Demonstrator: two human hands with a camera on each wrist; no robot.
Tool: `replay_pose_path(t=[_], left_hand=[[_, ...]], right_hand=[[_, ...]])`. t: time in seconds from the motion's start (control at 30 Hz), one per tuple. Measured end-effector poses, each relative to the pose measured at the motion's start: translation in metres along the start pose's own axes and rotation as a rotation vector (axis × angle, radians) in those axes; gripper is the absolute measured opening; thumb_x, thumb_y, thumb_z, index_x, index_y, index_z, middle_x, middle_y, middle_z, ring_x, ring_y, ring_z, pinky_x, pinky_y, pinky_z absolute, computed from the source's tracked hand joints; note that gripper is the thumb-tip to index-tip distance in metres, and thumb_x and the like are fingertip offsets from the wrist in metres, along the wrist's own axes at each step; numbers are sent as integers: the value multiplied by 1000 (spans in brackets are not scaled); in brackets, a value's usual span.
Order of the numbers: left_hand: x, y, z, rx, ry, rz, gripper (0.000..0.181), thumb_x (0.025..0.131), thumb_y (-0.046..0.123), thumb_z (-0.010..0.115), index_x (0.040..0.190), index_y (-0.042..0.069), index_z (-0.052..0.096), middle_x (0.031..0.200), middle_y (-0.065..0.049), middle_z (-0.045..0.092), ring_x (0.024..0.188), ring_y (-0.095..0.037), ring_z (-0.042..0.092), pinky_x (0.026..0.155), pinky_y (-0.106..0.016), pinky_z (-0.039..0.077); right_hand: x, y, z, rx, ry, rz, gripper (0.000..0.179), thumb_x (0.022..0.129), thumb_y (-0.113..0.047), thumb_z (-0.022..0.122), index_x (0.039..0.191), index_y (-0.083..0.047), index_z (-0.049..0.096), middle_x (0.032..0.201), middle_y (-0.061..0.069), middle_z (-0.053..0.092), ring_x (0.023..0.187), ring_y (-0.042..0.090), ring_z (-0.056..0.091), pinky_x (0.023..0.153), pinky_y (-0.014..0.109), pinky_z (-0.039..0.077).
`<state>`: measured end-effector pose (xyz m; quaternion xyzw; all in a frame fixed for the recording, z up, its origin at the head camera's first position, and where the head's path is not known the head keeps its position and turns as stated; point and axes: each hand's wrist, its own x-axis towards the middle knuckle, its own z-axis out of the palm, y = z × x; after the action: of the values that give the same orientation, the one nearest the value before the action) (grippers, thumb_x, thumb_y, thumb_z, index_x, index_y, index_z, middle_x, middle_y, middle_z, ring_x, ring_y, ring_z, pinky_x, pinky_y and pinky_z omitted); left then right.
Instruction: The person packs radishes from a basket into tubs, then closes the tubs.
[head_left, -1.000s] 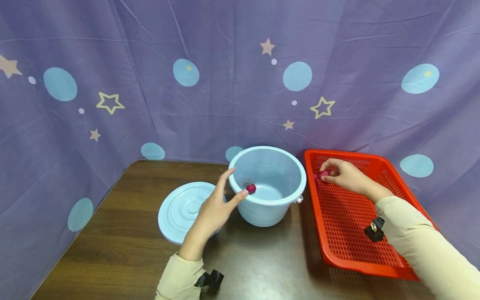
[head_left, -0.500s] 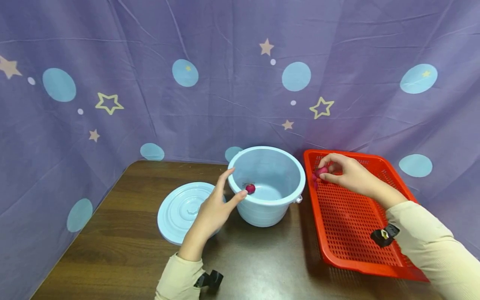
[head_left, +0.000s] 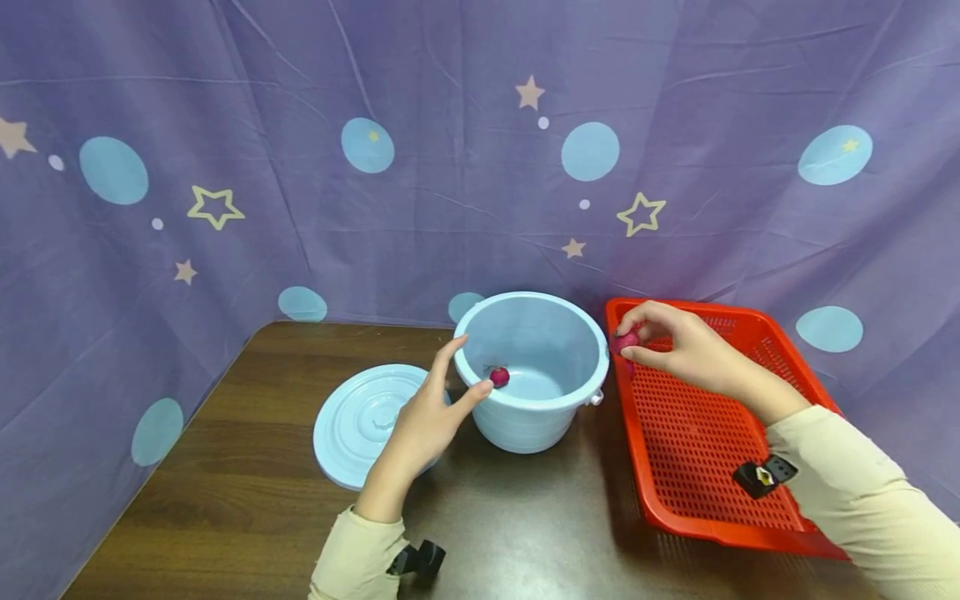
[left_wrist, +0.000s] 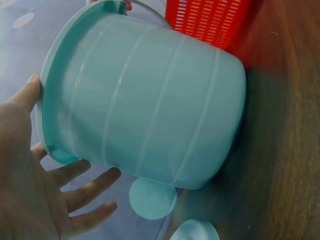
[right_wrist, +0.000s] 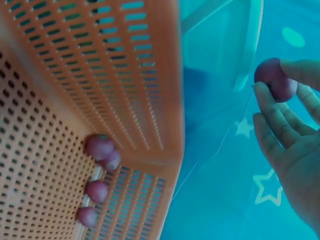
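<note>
My right hand [head_left: 693,354] pinches a small round red radish [right_wrist: 274,82] between thumb and fingers, over the left rim of the red basket [head_left: 640,458]. To its left stands a light blue bucket [head_left: 525,429], upright and uncovered. One radish [head_left: 499,377] with dark thin strands lies inside the bucket. My left hand [head_left: 423,421] is at the bucket's near left rim, thumb and index finger spread along it. In the left wrist view the thumb lies at the rim while the other fingers [left_wrist: 95,187] stretch out straight beside the wall.
Several radishes [right_wrist: 99,146] lie along the far end of the basket in the right wrist view. A round light blue lid [head_left: 341,437] lies on the brown wooden table [head_left: 202,467], left of the bucket. A purple patterned curtain [head_left: 420,225] hangs behind.
My right hand has lifted the radish from the basket's far left corner and moved it left to the rim. The left hand has kept its place at the bucket.
</note>
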<state>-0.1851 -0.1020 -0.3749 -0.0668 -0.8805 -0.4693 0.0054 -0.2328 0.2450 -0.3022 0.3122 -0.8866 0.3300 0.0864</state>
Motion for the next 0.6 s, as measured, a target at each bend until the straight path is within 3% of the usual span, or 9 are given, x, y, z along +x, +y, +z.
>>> replay_pose_path(t=[0.17,0.6], left_hand=[[0,0,0,0,-3,-2,78,83,80,50,150,56,17,151,-8,41,125,-39,52,93,-65,41],[1,-1,2,12,4,5,73,90,70,54,151,55,17,134,-9,54,110,-35,59,85,-58,46]], right_hand=[[4,-8,4,36,-16,-27,22,87,-8,77,104,-15,64,100,-5,65,87,12,63,78,25,52],[15,-29,21,66,-90,-43,28,86,-6,78,105,-19,62,96,-6,62,83,12,61,62,29,46]])
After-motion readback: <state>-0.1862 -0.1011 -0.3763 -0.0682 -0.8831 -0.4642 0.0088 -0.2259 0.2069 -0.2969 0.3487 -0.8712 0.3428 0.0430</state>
